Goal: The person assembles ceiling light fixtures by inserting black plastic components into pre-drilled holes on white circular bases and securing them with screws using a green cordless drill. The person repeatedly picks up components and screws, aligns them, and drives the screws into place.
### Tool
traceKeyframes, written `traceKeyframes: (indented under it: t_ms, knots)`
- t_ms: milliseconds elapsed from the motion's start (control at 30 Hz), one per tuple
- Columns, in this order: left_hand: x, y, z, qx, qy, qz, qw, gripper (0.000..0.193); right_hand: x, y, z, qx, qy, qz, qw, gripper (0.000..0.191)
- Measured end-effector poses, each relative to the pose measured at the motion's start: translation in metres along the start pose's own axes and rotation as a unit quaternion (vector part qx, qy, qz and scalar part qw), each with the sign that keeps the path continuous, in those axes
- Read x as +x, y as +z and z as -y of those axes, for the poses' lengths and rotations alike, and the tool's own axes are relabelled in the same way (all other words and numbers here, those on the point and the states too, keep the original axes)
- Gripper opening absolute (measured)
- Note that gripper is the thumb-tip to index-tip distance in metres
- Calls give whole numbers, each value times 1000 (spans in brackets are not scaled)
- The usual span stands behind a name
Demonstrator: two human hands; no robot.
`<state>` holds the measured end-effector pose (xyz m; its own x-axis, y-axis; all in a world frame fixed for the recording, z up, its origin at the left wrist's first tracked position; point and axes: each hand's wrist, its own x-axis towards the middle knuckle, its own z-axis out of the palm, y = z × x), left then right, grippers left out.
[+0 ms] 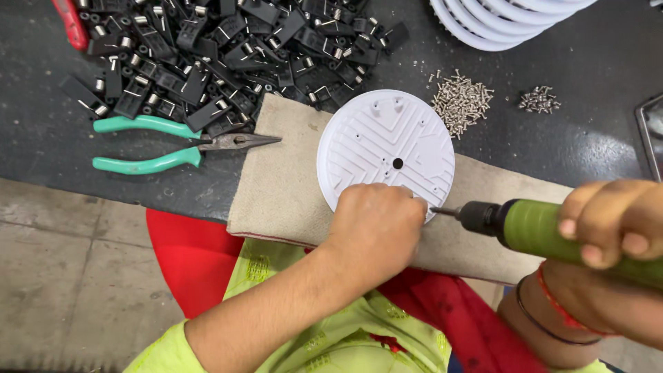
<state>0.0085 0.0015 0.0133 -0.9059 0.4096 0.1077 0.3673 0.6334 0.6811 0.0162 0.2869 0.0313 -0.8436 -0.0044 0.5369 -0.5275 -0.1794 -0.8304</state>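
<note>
Right now the left hand (pixel 376 224) is closed in a fist-like grip on the near rim of a white round plate (pixel 387 141), fingers curled under so what's pinched there can't be seen. Right hand (pixel 615 221) is wrapped tight round a green powered screwdriver (pixel 545 231), held roughly level w/ its bit pointing left, tip just at the plate's near edge beside the left knuckles. Plate lies flat, ribbed side up, small dark hole near centre, on a beige cloth pad (pixel 283 186) that overhangs the front edge of the dark worktop (pixel 594 76). Just beyond the plate, to its right, a heap of small silver screws (pixel 461 102); a smaller heap (pixel 539 100) further right, apart from it. Left of the pad, teal-handled pliers (pixel 166 144), jaws resting on the cloth's edge. Behind them a big pile of black plastic clips w/ springs (pixel 207 48). Top right, a stack of white discs (pixel 504 17), partly out of view.
</note>
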Motion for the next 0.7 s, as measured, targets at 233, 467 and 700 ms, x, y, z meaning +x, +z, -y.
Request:
traceKeyframes:
  t_ms: [233, 467, 700]
  knots:
    - [-1, 1, -2, -4, -9, 6, 1000, 7, -13, -1, 11, 29, -9, -19, 999, 20]
    - [0, -2, -2, 1, -11, 14, 1000, 6, -15, 4, 13, 46, 0, -3, 999, 32]
    - [-1, -3, -4, -6, -11, 4, 1000, 8, -9, 9, 9, 36, 12, 22, 999, 29]
